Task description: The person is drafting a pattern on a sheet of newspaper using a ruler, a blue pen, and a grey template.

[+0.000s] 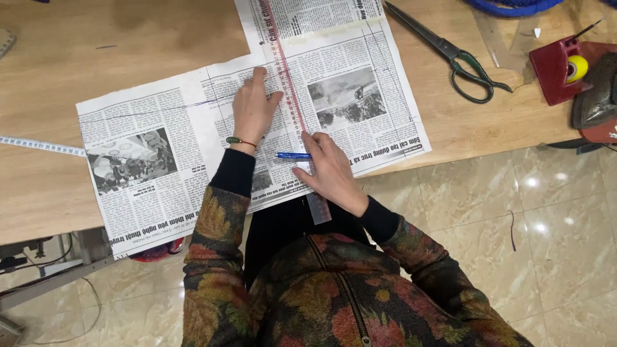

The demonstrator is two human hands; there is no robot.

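Note:
A sheet of newspaper (160, 160) lies spread on the wooden table (96, 51), with a second sheet overlapping at its top. A long clear ruler with a red edge (289, 90) runs down the paper toward my body. My left hand (252, 109) presses flat on the newspaper, fingers against the ruler's left side; a beaded bracelet circles its wrist. My right hand (331, 170) rests on the ruler's lower part and holds a blue pen (289, 155) pointing left. Thin pen lines cross the paper.
Black-handled scissors (459, 61) lie on the table at the upper right. A red tape dispenser (562, 61) and a dark iron (598, 96) sit at the right edge. A white measuring tape (38, 146) lies on the left. Blue cord (508, 6) is at the top. Tiled floor (546, 225) lies below.

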